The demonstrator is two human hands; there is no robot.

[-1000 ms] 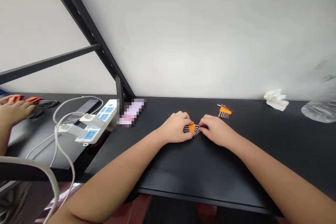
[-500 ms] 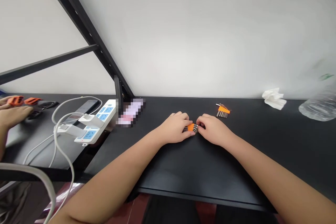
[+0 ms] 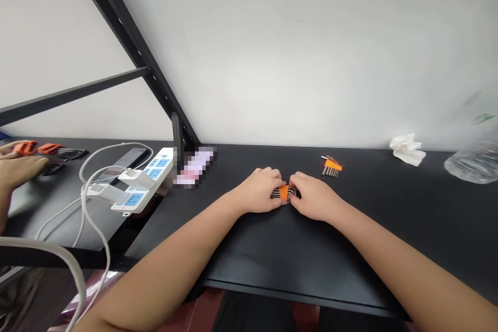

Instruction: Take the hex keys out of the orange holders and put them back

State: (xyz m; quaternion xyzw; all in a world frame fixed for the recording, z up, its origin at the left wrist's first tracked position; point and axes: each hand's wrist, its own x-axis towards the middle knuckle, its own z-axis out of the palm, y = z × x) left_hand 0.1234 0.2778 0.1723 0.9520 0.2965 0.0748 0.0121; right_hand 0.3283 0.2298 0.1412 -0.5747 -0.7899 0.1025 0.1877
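A hex key set (image 3: 284, 192) in an orange holder lies low over the black table, its metal keys running sideways. My left hand (image 3: 261, 190) grips it from the left, fingers along the far edge and thumb along the near edge. From the right, my right hand (image 3: 311, 194) pinches the bent ends of the keys; whether it grips one key or several is hidden. Farther back on the table lies a second hex key set (image 3: 332, 167), also in an orange holder, with keys sticking out toward me and a loose-looking piece across its top.
A crumpled white tissue (image 3: 407, 149) and a clear plastic bottle (image 3: 472, 163) are at the right. Leftward are a pixelated phone-like item (image 3: 196, 166), a white power strip (image 3: 146, 181) with plugged cables, and a black phone (image 3: 130, 161). Another person's hand (image 3: 19, 168) holds orange-holder tools (image 3: 27, 148) at far left.
My right hand has shifted slightly left and its fingers now close over the key ends beside the orange holder. My left hand keeps its grip. The view has moved slightly.
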